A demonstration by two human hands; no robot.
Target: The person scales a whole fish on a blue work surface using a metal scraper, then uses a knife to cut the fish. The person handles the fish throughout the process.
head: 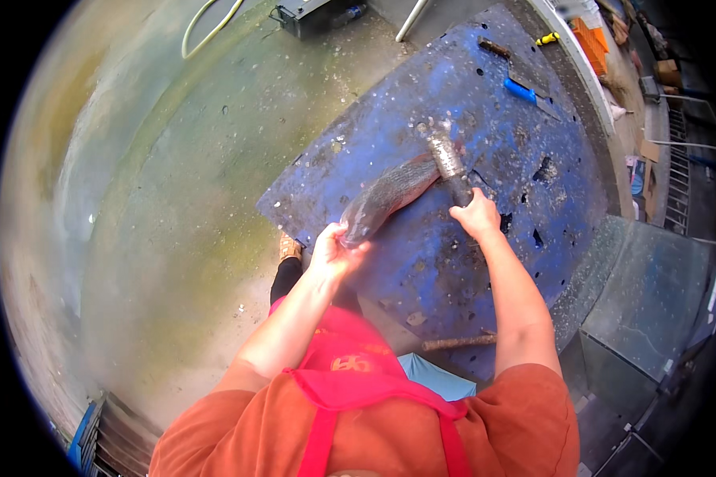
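Observation:
A dark grey fish (392,189) lies slantwise on a worn blue board (388,286) strewn with pale scales. Its head end is in my left hand (334,255), thumb and fingers gripping around the mouth. My right hand (478,216) is wrapped around the dark handle of what looks like a fish scaler (445,155). The tool's silvery, cylindrical head lies across the fish's tail end and partly hides it. Whether the head presses on the skin or sits just above it, I cannot tell.
Toward the board's far right lie a blue-handled knife (520,90) and a dark-handled tool (494,47). A stick (459,342) rests on the near side. Glass panels (644,292) stand at the right. A pale hose (201,37) and a dark box (310,16) are on the wet floor.

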